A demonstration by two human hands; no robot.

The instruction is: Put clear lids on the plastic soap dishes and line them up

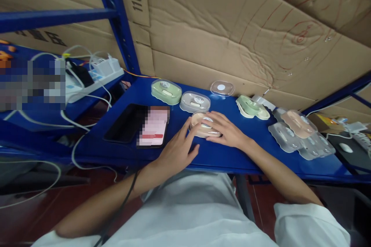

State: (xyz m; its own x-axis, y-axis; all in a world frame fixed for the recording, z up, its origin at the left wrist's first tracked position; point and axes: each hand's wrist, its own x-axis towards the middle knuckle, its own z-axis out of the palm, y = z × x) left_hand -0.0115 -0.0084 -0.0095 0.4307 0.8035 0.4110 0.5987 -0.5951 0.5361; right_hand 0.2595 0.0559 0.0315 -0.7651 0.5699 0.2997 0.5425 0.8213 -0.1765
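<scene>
A beige oval box with a clear lid (199, 131) sits on the blue table in front of me. My left hand (178, 148) reaches over it from the left, fingers stretched onto the lid and thumb apart from the box. From the other side my right hand (227, 129) grips it, fingers across the top and thumb at the near edge. Part of the lid is hidden under the fingers. Just behind stand a grey lidded box (195, 102) and a green lidded box (166, 92). A loose clear lid (222, 88) lies farther back.
A lit phone (153, 127) rests by a dark flat device (123, 123) on the left. To the right are a green box on a cream tray (252, 107) and several stacked grey and beige boxes (301, 135). Cardboard (203, 27) walls the back; white cables (75, 142) hang left.
</scene>
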